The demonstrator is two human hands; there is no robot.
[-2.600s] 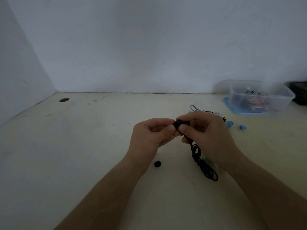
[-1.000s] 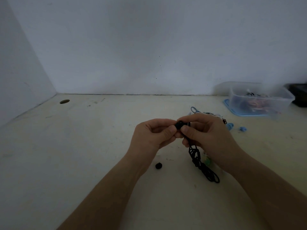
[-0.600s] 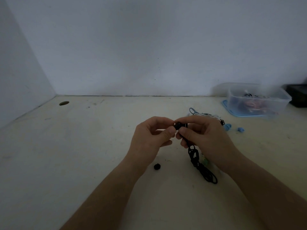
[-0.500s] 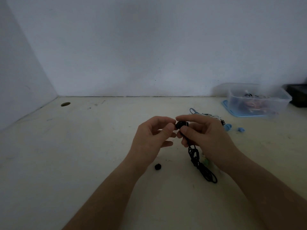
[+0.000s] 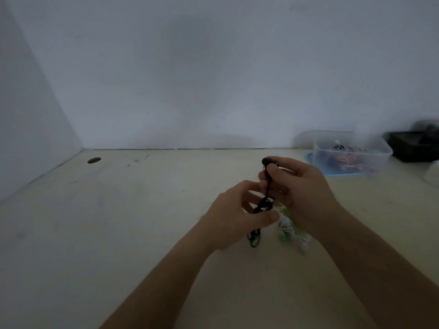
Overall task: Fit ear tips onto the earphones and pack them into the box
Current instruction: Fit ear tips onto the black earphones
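My right hand (image 5: 300,193) pinches a black earbud (image 5: 266,161) between thumb and forefinger, held up above the table. Its black cable (image 5: 263,205) hangs down in a bundle. My left hand (image 5: 235,218) sits lower and to the left, thumb and fingers closed on that bundle. A loop of the cable (image 5: 253,237) dangles below the left hand. A clear plastic box (image 5: 351,151) with earphones inside stands at the back right on a blue lid (image 5: 319,168). The loose black ear tip is hidden.
White and green earphones (image 5: 291,230) lie on the cream table under my right wrist. A dark tray (image 5: 414,147) stands at the far right by the wall. A round hole (image 5: 94,160) is in the table at back left. Walls close the back and left.
The left hand let go of the earbud and dropped onto the hanging cable bundle. The right hand lifted the earbud higher. The view shifted, so white and green earphones show now.
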